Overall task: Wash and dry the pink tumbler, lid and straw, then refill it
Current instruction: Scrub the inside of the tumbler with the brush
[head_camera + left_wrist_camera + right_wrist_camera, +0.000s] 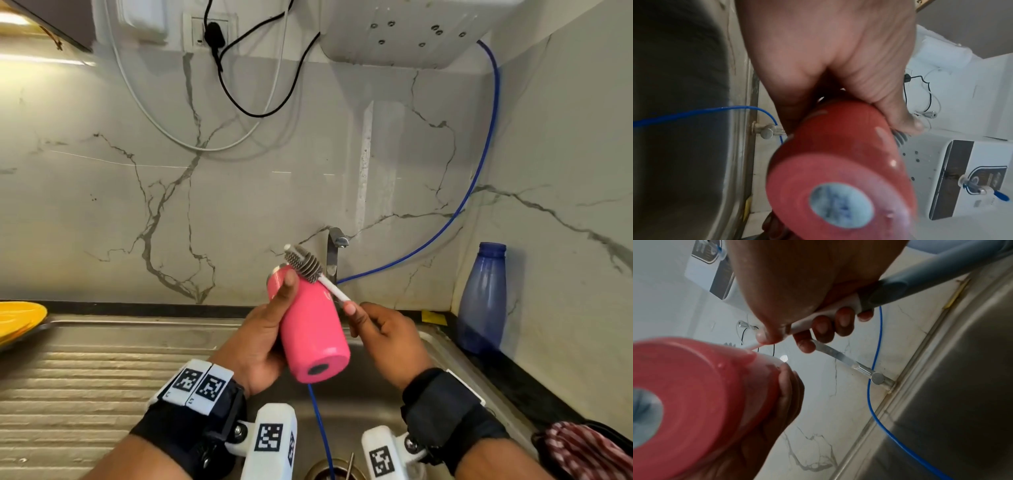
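The pink tumbler [310,329] [840,162] [690,395] is held over the sink, tilted with its base toward me and its mouth pointing away. My left hand [263,329] [838,56] grips its body, thumb on top. My right hand [383,332] [797,293] grips the handle of a bottle brush [305,262] [900,288]. The grey bristle head lies against the tumbler's upper side near its mouth. Neither lid nor straw is in view.
A steel sink [373,404] lies below with a tap [335,250] at the back wall and a blue hose [476,192] running into it. A blue bottle [483,298] stands at right, a yellow plate [19,320] at left, a checked cloth [589,448] at lower right.
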The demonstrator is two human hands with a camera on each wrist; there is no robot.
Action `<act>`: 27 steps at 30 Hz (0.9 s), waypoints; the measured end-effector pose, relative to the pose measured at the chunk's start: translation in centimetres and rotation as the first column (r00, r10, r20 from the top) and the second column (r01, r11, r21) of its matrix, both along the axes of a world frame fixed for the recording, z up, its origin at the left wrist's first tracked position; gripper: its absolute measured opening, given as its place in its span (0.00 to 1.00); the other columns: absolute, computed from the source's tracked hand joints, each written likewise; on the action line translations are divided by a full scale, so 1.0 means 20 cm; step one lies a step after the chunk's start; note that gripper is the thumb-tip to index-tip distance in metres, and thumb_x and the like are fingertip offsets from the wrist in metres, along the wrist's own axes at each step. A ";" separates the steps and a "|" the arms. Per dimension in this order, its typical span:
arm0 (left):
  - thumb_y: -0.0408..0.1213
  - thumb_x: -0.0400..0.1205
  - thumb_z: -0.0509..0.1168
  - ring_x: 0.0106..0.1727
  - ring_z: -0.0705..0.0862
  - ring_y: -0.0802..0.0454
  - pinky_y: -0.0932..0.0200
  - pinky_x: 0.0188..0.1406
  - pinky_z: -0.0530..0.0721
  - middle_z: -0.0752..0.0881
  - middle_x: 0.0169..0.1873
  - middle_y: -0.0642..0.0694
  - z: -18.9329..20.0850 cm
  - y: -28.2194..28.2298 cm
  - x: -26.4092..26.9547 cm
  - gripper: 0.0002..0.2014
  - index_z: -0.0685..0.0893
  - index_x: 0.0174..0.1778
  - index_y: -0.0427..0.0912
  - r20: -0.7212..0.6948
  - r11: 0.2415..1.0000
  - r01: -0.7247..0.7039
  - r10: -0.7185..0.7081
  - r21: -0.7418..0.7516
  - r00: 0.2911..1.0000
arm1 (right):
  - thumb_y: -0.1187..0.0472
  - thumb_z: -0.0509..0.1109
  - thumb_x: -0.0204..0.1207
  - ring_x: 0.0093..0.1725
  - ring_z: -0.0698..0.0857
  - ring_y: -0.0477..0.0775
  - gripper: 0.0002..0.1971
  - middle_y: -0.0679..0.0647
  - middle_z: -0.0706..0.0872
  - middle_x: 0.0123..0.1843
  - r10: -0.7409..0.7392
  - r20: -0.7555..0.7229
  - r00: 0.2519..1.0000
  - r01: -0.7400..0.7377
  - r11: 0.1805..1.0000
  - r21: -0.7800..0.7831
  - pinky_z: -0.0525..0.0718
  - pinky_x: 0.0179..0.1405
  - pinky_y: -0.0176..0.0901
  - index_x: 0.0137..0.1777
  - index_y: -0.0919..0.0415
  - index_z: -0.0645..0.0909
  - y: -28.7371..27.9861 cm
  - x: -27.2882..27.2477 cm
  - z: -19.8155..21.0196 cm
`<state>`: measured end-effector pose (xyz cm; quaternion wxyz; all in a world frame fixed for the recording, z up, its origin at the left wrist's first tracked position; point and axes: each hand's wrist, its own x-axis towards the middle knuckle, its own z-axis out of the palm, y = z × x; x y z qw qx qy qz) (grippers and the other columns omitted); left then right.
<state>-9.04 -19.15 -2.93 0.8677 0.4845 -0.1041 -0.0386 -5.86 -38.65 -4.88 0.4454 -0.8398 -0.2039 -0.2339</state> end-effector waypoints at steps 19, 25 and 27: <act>0.62 0.42 0.88 0.50 0.92 0.36 0.35 0.51 0.89 0.92 0.54 0.33 -0.01 0.09 0.04 0.53 0.84 0.64 0.43 0.067 0.989 -0.082 0.074 0.124 0.995 | 0.22 0.52 0.74 0.29 0.77 0.50 0.34 0.54 0.78 0.28 -0.074 0.070 0.995 0.080 0.992 -0.095 0.75 0.31 0.47 0.35 0.54 0.80 -0.05 -0.01 0.02; 0.54 0.61 0.83 0.46 0.93 0.39 0.43 0.43 0.91 0.93 0.50 0.36 -0.03 0.08 0.05 0.37 0.83 0.64 0.44 0.127 0.962 -0.167 0.142 0.218 0.982 | 0.23 0.49 0.75 0.29 0.77 0.50 0.35 0.50 0.76 0.25 -0.117 0.109 0.987 0.136 0.974 -0.181 0.78 0.30 0.53 0.35 0.54 0.79 -0.06 -0.03 0.05; 0.51 0.70 0.82 0.45 0.93 0.40 0.44 0.43 0.90 0.93 0.48 0.38 -0.04 0.06 0.05 0.30 0.83 0.64 0.43 0.150 0.949 -0.212 0.180 0.235 0.972 | 0.24 0.47 0.75 0.30 0.78 0.51 0.35 0.50 0.76 0.25 -0.134 0.143 0.981 0.166 0.957 -0.238 0.77 0.30 0.52 0.34 0.54 0.77 -0.04 -0.05 0.06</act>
